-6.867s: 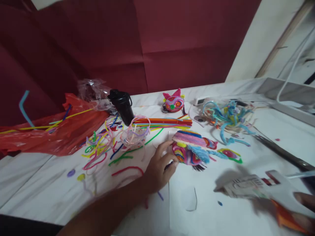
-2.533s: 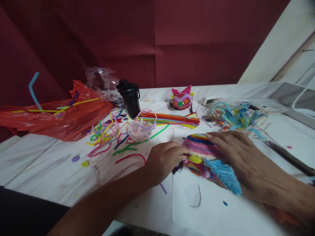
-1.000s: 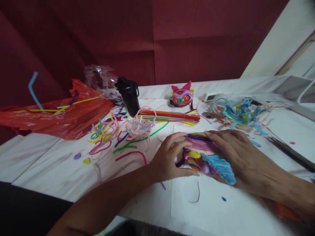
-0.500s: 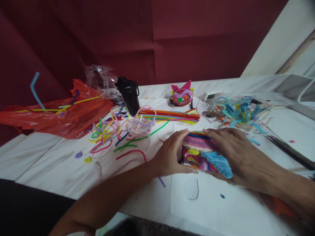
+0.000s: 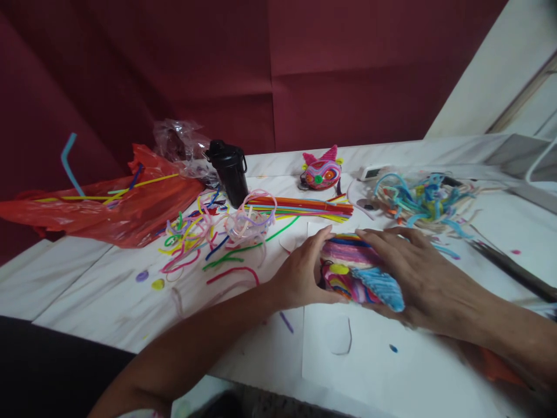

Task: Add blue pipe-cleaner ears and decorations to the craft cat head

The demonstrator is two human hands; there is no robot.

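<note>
A multicoloured pipe-cleaner figure [image 5: 353, 273] with pink stripes, a yellow dot and a light-blue fuzzy part lies on a white paper sheet [image 5: 391, 377] in the middle of the white table [image 5: 78, 290]. My left hand [image 5: 300, 276] cups its left side, thumb below and fingers curved over the top. My right hand [image 5: 413, 273] lies over its right side, fingers stretched across the top edge. Both hands press the figure between them.
Behind are a bundle of straight pipe cleaners [image 5: 300, 207], loose coloured offcuts [image 5: 195, 238], a black lidded cup [image 5: 230, 171], a red plastic bag [image 5: 108, 203], a small pink cat-like figure [image 5: 322, 168], a blue-and-cream tangle [image 5: 418, 200] and a dark rod [image 5: 509, 270] at right.
My left hand has closed in round the figure's left side, and both hands with the figure have shifted slightly left. Earlier my right hand held a glue gun, now gone from it.
</note>
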